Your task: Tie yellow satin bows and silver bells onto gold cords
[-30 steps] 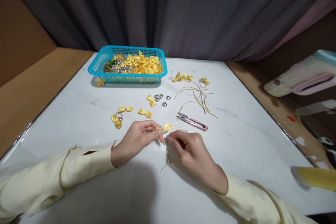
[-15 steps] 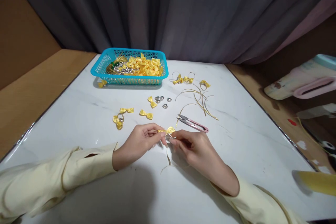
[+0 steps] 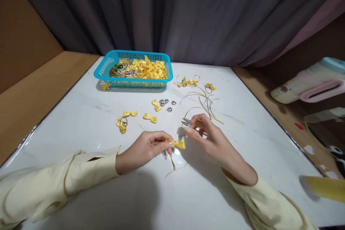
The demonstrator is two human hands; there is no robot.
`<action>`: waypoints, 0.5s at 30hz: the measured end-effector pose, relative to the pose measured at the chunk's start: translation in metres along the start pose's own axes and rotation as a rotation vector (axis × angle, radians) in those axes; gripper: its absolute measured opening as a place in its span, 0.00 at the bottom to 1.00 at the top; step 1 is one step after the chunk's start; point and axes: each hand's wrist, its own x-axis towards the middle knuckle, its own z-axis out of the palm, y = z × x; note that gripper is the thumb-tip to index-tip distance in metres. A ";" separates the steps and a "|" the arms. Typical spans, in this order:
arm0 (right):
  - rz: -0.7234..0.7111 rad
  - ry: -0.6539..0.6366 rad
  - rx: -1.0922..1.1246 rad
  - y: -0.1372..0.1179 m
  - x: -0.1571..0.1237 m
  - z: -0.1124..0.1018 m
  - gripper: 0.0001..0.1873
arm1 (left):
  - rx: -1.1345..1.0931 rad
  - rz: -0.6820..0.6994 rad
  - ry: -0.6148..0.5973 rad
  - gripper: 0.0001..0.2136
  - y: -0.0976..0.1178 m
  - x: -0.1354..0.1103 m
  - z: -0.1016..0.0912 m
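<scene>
My left hand pinches a small yellow ribbon bow just above the white table. A thin gold cord trails from the bow down onto the table towards me. My right hand is lifted to the right of the bow, thumb and forefinger pinched together. What they grip is too thin to make out. Behind those fingers lie the pink snips, mostly hidden by the hand.
A turquoise basket of yellow bows and cord stands at the back. Loose bows, silver heart charms, cut gold cords and ringed bows lie mid-table. A pink-and-white device sits off the right edge.
My right hand has drawn away from the bow, up and to the right, over the snips. My left hand stayed put, and the bow now lies more level.
</scene>
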 end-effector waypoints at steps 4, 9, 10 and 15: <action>0.139 -0.376 0.507 -0.002 0.002 0.002 0.16 | -0.012 0.032 -0.161 0.07 -0.001 0.001 -0.005; 0.187 -0.386 0.638 -0.008 -0.001 0.010 0.19 | -0.045 -0.001 -0.255 0.06 -0.002 0.002 -0.007; 0.181 -0.322 0.625 -0.009 -0.001 0.011 0.19 | -0.052 0.017 -0.195 0.07 -0.002 0.001 -0.006; 0.105 0.056 0.501 -0.008 -0.002 0.021 0.16 | -0.003 0.175 0.137 0.13 0.000 -0.002 -0.004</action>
